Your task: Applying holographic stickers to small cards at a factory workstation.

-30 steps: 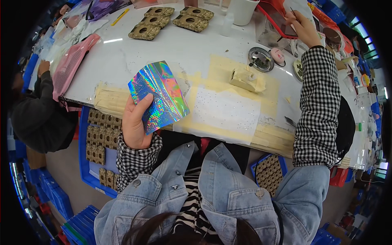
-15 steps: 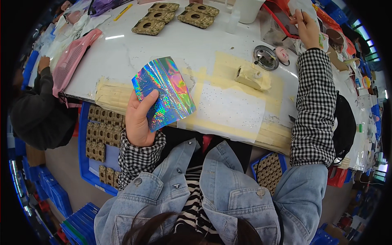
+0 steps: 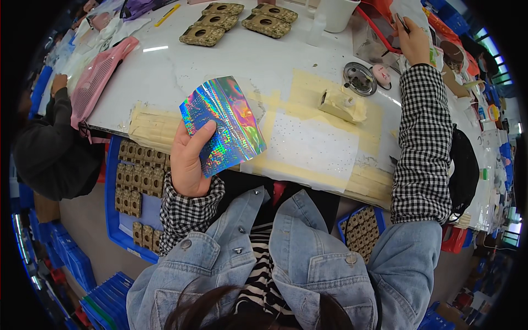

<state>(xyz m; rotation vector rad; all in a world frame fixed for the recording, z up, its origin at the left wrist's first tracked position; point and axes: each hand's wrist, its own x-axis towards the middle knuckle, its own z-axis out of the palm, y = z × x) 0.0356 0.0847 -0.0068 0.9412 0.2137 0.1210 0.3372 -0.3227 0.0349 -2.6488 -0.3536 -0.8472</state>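
My left hand (image 3: 190,157) pinches a shiny holographic pouch (image 3: 225,126) between thumb and fingers, holding it tilted above the table's near edge. At the far right, beside a red-rimmed clear bin (image 3: 377,41), my right hand (image 3: 413,43) is closed on a thin dark tool (image 3: 403,23); whether it is tweezers or a pen I cannot tell. A white sheet dotted with tiny specks (image 3: 313,146) lies taped to the table just right of the pouch. Behind the sheet sits a small block wrapped in yellowish tape (image 3: 342,105).
Several camouflage-patterned shells with round holes (image 3: 202,36) stand at the back. Near my right forearm lie a round metal lid (image 3: 359,78) and a pink oval item (image 3: 380,76). Blue trays (image 3: 113,214) of similar shells sit below the table. Another person's dark sleeve (image 3: 60,148) is at left.
The thin dark tool in my right hand has tilted a little. My left hand and the pouch stay almost where they were; the whole view has shifted slightly.
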